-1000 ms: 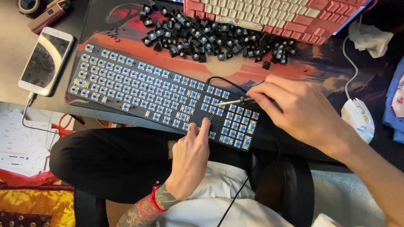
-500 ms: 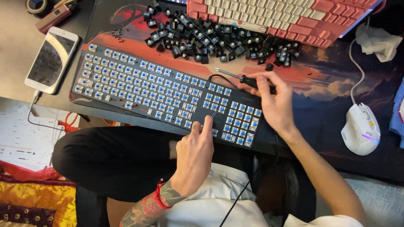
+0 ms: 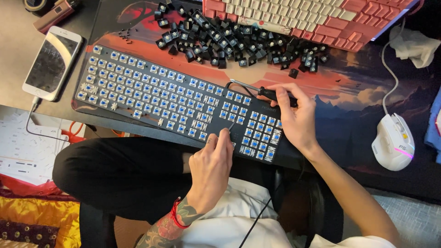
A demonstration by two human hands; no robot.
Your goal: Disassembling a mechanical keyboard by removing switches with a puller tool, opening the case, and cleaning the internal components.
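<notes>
Dark desk mat [image 3: 358, 92] carries a stripped black keyboard [image 3: 151, 98]. Right hand [image 3: 296, 117] curls closed round a black screwdriver [image 3: 268, 93] just above the keyboard's corner; left hand [image 3: 212, 165] seems to pinch something thin at the near edge, fingertips [image 3: 225, 134] touching the frame.

This looks like a home computer desk used for hobby work. A dark desk [image 3: 14, 27] carries a large printed desk mat [image 3: 358, 92] in red and dark tones. On it lie a black mechanical keyboard [image 3: 174, 98] stripped of its caps, blue switches bare, a heap of loose black keycaps [image 3: 239, 39] and a second keyboard with pink and white keys [image 3: 303, 14]. A white gaming mouse [image 3: 392, 142] with a lit strip sits at the right, a smartphone [image 3: 51, 62] on a charging cable at the left. Below the desk edge show patterned red and gold fabric [image 3: 32, 220] and loose printed sheets [image 3: 23, 142], household clutter rather than shop fittings.
</notes>
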